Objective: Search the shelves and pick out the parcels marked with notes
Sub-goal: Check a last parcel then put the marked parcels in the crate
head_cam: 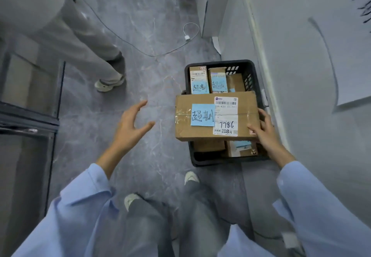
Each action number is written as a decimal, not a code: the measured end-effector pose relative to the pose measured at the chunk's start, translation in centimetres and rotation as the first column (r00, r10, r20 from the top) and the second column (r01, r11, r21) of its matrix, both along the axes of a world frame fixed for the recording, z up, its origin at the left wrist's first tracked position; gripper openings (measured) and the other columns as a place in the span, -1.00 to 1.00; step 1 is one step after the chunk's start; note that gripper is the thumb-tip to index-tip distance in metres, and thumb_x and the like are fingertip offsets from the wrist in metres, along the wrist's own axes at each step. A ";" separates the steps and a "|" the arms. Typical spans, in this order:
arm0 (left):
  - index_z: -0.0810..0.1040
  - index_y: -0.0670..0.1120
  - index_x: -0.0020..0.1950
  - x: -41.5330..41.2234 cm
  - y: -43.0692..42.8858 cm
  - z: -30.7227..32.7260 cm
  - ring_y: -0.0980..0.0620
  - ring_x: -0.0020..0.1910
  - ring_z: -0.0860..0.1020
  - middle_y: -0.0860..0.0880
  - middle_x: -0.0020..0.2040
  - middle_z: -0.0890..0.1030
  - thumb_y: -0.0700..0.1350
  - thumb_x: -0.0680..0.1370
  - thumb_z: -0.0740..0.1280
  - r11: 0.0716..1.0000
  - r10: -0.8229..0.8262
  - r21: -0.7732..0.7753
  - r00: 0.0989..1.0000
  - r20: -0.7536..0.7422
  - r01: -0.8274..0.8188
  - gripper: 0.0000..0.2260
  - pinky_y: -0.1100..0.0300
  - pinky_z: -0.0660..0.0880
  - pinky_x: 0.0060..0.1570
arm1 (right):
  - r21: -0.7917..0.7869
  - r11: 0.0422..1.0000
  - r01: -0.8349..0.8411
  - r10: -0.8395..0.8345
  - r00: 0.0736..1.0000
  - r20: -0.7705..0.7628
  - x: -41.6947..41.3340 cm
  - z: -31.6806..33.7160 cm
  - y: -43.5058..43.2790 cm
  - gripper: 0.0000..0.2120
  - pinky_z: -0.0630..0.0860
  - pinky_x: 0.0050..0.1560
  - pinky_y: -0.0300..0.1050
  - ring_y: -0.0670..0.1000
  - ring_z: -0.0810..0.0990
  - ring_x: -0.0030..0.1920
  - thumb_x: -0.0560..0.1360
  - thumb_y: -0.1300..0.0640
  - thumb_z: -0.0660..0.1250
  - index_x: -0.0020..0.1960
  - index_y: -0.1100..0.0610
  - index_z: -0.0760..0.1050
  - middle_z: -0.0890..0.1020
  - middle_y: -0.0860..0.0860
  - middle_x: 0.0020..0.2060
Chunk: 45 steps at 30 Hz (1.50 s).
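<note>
A large cardboard parcel (202, 132) with a blue handwritten note (202, 115) and a white label reading 7786 lies across the top of a black plastic basket (255, 76) on the floor. My right hand (265, 130) grips the parcel's right end, thumb on top. My left hand (130, 128) hovers open over the floor, left of the parcel and apart from it. Inside the basket stand two smaller parcels with blue notes (199, 80) (218, 80), and more boxes (240, 148) lie under the big one.
A metal shelf frame (30, 116) runs along the left. Another person's legs (96, 55) stand at the upper left. A white cable and charger (187, 37) lie on the grey marble floor. A white wall (311, 65) is close on the right. My feet (190, 177) are below the basket.
</note>
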<state>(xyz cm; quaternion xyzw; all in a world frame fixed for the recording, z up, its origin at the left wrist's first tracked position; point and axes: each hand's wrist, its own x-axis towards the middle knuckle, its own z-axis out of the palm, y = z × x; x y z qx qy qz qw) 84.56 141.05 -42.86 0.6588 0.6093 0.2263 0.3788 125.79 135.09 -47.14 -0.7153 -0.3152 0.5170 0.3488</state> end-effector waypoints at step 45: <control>0.23 0.06 0.55 -12.4 -6.7 -1.3 -0.10 0.49 0.22 0.02 0.54 0.28 0.23 0.52 0.19 0.895 0.429 0.125 0.754 -0.497 -0.428 -0.38 -0.15 0.14 0.40 | -0.189 0.552 -0.812 0.734 0.365 0.573 -20.8 -2.3 12.2 -0.34 0.13 0.50 0.09 0.12 0.08 0.55 0.60 -0.15 0.22 0.59 0.02 0.08 0.15 0.07 0.56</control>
